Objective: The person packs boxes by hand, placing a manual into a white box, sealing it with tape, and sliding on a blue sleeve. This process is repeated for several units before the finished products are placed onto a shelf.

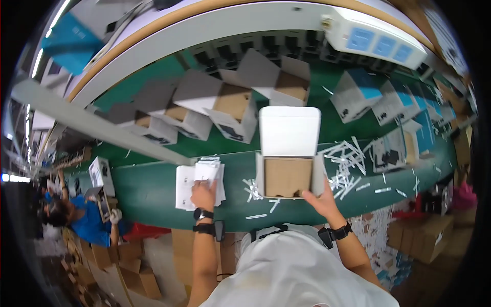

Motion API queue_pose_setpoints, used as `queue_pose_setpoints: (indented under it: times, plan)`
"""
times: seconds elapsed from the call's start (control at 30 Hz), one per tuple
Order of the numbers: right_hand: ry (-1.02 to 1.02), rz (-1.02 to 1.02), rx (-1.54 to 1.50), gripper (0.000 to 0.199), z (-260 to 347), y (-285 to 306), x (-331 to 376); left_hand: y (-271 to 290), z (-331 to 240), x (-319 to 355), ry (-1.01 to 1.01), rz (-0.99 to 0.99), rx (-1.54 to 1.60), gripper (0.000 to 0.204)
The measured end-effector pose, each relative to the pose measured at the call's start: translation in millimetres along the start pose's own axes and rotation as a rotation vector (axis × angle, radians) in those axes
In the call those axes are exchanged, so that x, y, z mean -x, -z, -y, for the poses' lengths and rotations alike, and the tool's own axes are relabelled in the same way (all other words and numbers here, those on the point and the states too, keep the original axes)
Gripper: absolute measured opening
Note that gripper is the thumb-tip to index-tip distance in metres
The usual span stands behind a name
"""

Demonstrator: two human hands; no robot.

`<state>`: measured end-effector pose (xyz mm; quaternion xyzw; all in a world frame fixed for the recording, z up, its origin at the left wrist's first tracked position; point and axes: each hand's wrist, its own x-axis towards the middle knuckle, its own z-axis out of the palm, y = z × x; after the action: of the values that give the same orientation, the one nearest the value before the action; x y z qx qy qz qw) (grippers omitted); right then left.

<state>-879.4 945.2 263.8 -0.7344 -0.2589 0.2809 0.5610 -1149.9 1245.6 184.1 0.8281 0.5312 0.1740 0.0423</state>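
An open white box [289,134] stands in front of me on the green bench, its lid raised at the back. A brown cardboard insert [287,176] fills it. My right hand [320,199] grips the box's near right corner, thumb at the insert's edge and fingers along the outer side. Left of the box lie stacked white leaflets [185,189] in overlapping piles. On top of them rests my left hand [204,195], its fingers apart on the paper; no leaflet is lifted.
Several open white boxes [230,110] with brown inserts line the bench's back. Closed white-and-blue boxes [355,94] stand at the back right. Paper strips [345,163] litter the bench [148,197]. A grey bar [102,123] crosses the left side. A person in blue [92,222] works at far left.
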Motion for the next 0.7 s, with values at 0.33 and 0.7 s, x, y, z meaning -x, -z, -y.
queue_pose_setpoints:
  times: [0.33, 0.7]
  plan:
    - [-0.25, 0.047, 0.265, 0.028, -55, 33, 58, 171, -154, 16, -0.361, -0.869, 1.025, 0.077]
    - [0.065, -0.017, 0.183, 0.03, 31, 39, 36, 112, -160, 28, -0.31, -0.11, 0.882, 0.046]
